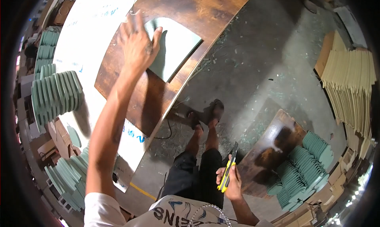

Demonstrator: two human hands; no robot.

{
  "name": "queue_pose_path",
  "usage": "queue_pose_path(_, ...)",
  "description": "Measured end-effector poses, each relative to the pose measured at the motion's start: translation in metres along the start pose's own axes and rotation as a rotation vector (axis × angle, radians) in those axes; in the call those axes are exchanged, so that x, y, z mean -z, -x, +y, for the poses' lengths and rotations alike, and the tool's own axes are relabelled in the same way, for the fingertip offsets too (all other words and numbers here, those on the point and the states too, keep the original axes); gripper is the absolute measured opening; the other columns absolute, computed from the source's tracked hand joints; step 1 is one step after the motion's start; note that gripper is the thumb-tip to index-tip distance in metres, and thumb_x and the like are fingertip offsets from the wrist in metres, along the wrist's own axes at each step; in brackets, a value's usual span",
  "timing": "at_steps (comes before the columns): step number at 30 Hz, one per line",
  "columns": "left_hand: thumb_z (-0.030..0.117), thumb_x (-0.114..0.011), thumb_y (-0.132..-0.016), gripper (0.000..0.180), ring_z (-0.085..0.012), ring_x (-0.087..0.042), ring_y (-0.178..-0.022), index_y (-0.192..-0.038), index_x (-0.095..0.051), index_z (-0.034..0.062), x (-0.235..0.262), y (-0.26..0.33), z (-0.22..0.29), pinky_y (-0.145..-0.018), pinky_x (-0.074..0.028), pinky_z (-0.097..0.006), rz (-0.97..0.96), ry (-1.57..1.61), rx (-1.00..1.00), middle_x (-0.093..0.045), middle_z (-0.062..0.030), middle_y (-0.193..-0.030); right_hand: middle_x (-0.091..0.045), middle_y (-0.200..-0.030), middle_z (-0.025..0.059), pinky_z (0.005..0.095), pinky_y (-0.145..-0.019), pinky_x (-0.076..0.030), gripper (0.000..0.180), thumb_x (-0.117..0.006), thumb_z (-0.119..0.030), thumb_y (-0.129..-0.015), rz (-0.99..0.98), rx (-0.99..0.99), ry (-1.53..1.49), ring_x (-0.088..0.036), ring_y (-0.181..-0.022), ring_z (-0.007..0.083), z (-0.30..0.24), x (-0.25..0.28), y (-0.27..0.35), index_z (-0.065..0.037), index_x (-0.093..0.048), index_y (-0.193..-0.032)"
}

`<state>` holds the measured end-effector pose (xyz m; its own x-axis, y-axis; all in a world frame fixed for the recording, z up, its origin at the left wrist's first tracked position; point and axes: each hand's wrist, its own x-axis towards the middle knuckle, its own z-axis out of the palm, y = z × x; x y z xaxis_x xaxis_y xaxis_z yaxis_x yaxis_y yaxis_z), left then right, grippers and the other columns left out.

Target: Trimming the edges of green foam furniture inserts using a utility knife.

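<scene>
Closest to the lens, the right hand (pixel 230 183) was clenched around a yellow utility knife (pixel 228 169), blade pointing up, above a dusty concrete floor (pixel 253 60) littered with scraps. Farther out, the left hand (pixel 136 45) lay open, fingers spread, pressing a pale green foam sheet (pixel 176 47) onto a dark wooden board (pixel 186 13). Stacks of green cut pieces (pixel 55 94) stood at the left, more (pixel 308 163) beside a second board at lower right, and tan sheets (pixel 350 88) were piled at the right.
</scene>
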<state>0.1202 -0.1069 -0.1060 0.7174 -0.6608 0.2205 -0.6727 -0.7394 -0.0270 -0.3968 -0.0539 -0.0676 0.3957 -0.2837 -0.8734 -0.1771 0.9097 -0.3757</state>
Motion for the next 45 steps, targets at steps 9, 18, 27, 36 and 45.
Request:
queue_pose_path(9,0.056,-0.041,-0.104,0.065,-0.035,-0.039,-0.145,-0.152,-0.043,0.0118,0.009,-0.029,0.009,-0.12,-0.026,-0.052,-0.011,0.284,-0.655,-0.043,-0.0173,-0.156,-0.064,-0.098,0.0078,0.0235,-0.07,-0.048,0.04,-0.049,-0.023,-0.108,-0.089,0.591,0.39,-0.056,-0.077,0.0093,-0.109,-0.066,-0.074,0.003,-0.051,-0.139)
queue_pose_path(18,0.033,-0.041,-0.105,0.04,-0.0389,-0.044,-0.135,-0.135,-0.057,0.0123,-0.011,0.002,0.046,-0.107,-0.031,-0.06,0.154,0.27,-0.066,-0.054,-0.0191,-0.139,-0.061,-0.109,0.0175,0.0402,-0.079,-0.054,0.05,-0.071,-0.014,-0.092,0.012,1.224,1.019,-0.066,-0.092,0.0354,-0.138,-0.153,-0.119,-0.002,-0.058,-0.138)
queue_pose_path(27,0.032,-0.042,-0.103,0.05,-0.0447,-0.048,-0.127,-0.127,-0.055,-0.0099,-0.018,0.0,0.034,-0.107,-0.031,-0.061,0.205,0.269,0.077,-0.054,-0.0298,-0.132,-0.064,-0.107,0.0132,0.0382,-0.074,-0.057,0.045,-0.081,-0.014,-0.082,0.242,1.435,1.212,-0.067,-0.088,0.0294,-0.134,-0.153,-0.125,-0.006,-0.07,-0.124)
queue_pose_path(36,0.024,-0.056,-0.097,0.034,-0.0451,-0.054,-0.105,-0.111,-0.059,-0.0064,-0.008,0.005,0.047,-0.093,-0.042,-0.054,0.3,0.295,0.076,-0.058,-0.03,-0.112,-0.062,-0.1,0.0066,0.0341,-0.065,-0.055,0.041,-0.084,-0.017,-0.08,0.286,1.484,1.314,-0.065,-0.078,0.0232,-0.131,-0.155,-0.131,-0.013,-0.073,-0.119)
queue_pose_path(45,0.023,-0.055,-0.097,0.032,-0.0454,-0.054,-0.101,-0.108,-0.059,-0.0076,-0.006,0.005,0.049,-0.091,-0.043,-0.053,0.298,0.236,0.084,-0.056,-0.031,-0.109,-0.065,-0.093,0.0067,0.0308,-0.063,-0.052,0.044,-0.084,-0.008,-0.08,0.335,1.497,1.34,-0.064,-0.074,0.0186,-0.133,-0.145,-0.131,-0.008,-0.073,-0.122)
